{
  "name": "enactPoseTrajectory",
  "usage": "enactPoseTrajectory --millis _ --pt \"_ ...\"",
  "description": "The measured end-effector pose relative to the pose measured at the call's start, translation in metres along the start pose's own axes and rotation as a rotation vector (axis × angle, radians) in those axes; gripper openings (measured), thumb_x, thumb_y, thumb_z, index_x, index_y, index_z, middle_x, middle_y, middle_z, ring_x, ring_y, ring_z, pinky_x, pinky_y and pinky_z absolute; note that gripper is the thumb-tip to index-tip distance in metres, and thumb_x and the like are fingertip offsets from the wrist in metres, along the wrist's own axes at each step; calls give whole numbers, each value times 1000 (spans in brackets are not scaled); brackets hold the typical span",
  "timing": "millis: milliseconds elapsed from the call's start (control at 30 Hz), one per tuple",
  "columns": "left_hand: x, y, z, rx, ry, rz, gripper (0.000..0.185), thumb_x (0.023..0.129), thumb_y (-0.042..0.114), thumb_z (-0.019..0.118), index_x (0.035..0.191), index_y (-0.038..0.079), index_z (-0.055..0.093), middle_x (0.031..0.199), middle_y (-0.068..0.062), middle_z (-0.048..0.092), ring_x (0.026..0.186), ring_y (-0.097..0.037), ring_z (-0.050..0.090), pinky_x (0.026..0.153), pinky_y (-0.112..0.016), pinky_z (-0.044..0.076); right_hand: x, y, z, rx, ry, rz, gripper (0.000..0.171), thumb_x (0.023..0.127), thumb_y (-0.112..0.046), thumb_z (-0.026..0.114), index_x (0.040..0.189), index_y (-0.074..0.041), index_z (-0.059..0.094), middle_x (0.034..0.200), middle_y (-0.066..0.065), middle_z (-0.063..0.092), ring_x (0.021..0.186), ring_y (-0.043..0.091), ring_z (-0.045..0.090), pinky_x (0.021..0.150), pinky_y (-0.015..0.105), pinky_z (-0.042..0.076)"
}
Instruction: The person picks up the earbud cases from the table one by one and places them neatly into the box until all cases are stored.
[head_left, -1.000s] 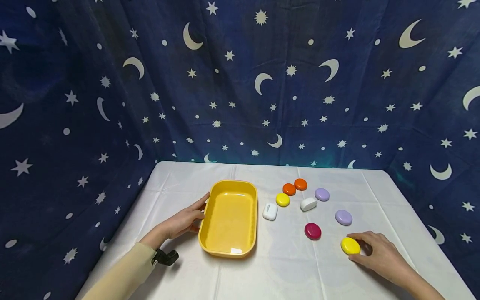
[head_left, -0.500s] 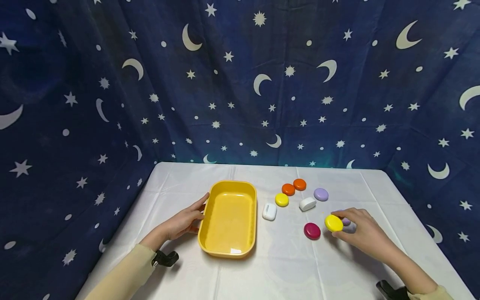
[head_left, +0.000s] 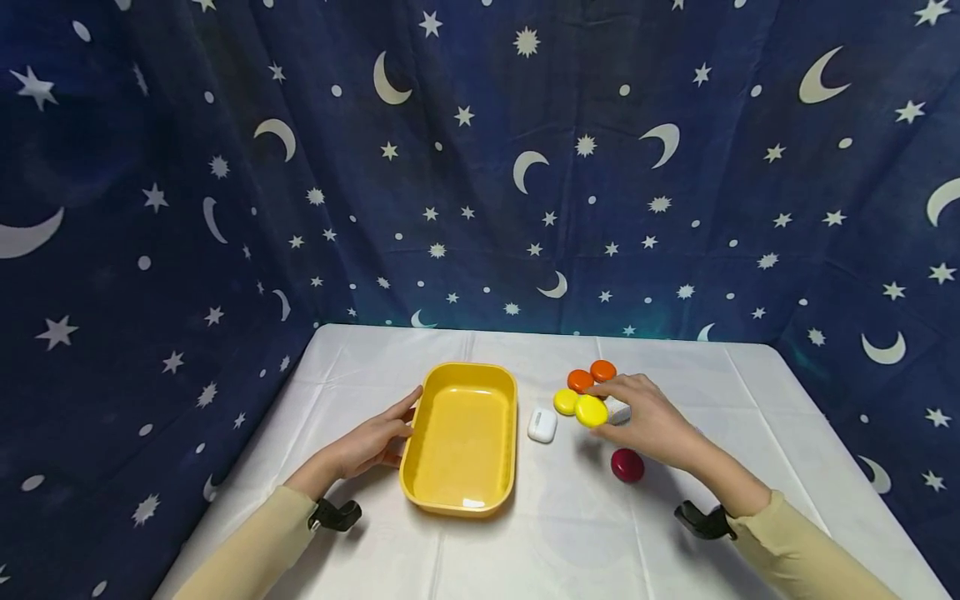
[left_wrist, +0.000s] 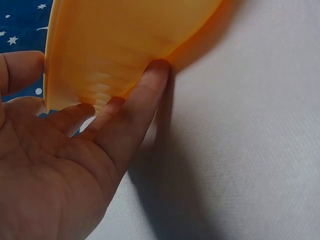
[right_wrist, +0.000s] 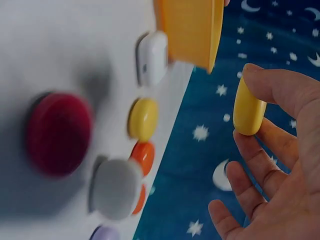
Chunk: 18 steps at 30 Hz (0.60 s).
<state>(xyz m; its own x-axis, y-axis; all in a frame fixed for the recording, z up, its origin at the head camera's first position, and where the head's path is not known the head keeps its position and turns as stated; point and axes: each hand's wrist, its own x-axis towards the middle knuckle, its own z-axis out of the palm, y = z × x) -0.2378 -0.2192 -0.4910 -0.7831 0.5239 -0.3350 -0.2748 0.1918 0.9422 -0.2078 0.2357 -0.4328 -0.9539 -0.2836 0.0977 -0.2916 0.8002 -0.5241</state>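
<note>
My right hand [head_left: 651,423] pinches a glossy yellow disc [head_left: 591,411] between thumb and fingers, raised above the table. In the right wrist view this disc [right_wrist: 249,107] appears edge-on, other fingers spread below it. Under or beside the right hand lie a second yellow disc [head_left: 566,402], two orange discs [head_left: 603,370] and a white rounded piece [head_left: 618,411], partly covered by the fingers. A dark red disc [head_left: 627,465] sits nearer the front. My left hand [head_left: 369,443] touches the left wall of a yellow tray [head_left: 411,467]; its fingers [left_wrist: 142,102] reach the tray's lower side.
A small white case [head_left: 542,425] lies between the tray and the discs. A lilac disc [right_wrist: 106,233] peeks in at the bottom of the right wrist view. A dark blue star-and-moon curtain [head_left: 480,183] stands behind the white-covered table [head_left: 375,350].
My right hand has carried the yellow disc leftward and away from me, from the table's right side to above the other discs. The left hand and tray stay in place.
</note>
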Motion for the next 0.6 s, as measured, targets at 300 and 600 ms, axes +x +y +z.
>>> enactPoseTrajectory --millis 300,600 --pt "-1 1 1 12 -7 14 73 106 14 44 166 35 9 170 -20 2 132 -36 51 92 -46 56 32 -34 22 25 -53 -107 53 79 -35 87 129 -26 72 121 -6 64 116 23 50 95 50 47" --pt "-2 0 0 -1 -12 19 74 105 15 47 165 35 9 170 -20 0 134 -34 50 93 -47 56 63 -68 45 16 -166 -77 53 73 -36 90 124 -35 73 113 -16 64 112 14 47 94 41 49"
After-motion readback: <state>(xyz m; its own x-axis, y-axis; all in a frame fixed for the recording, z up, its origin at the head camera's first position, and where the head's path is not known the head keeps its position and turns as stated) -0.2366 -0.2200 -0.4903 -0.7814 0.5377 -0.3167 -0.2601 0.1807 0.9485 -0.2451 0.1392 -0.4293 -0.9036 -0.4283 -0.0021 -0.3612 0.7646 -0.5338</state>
